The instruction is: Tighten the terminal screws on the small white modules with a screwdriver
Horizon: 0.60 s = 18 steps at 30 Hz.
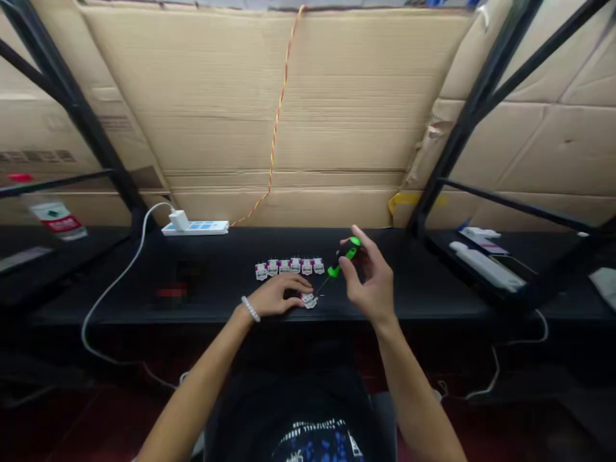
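Note:
My left hand (282, 294), with a beaded bracelet at the wrist, pinches a small white and purple part (309, 300) against the black table near its front edge. In my right hand (370, 276) is a green and black screwdriver (333, 271), held by its handle between thumb and fingers. Its thin shaft slants down to the left, and the tip is at or just above the part; contact cannot be made out. Behind my left hand, several similar white and purple parts (285, 266) stand in a row.
A white power strip (206, 228) with a plugged-in charger lies at the back left, its cable looping over the table's left side. Black metal frames (445, 147) rise on both sides. Cardboard (337, 115) covers the back. A bottle (58, 215) is far left.

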{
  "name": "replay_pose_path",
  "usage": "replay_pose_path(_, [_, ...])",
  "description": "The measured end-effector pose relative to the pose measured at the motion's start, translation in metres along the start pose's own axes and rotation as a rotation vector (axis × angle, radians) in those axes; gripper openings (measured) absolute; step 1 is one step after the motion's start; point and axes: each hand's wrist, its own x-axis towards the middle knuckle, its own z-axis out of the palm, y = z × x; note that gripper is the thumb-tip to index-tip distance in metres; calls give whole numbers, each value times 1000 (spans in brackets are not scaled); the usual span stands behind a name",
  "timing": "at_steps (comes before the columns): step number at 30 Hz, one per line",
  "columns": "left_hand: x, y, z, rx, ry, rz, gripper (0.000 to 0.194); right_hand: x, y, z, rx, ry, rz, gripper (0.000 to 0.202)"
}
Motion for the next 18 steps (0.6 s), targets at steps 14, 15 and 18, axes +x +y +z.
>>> replay_pose_path(14, [3,17,6,-43,15,10,15,12,17,-3,-95,138,57,44])
replay_pose_path(15, [4,18,7,-41,11,21,12,12,17,-3,-96,146,62,44])
replay_pose_path(18, [5,19,8,2,-25,54,16,13,16,-4,-101,167,74,44])
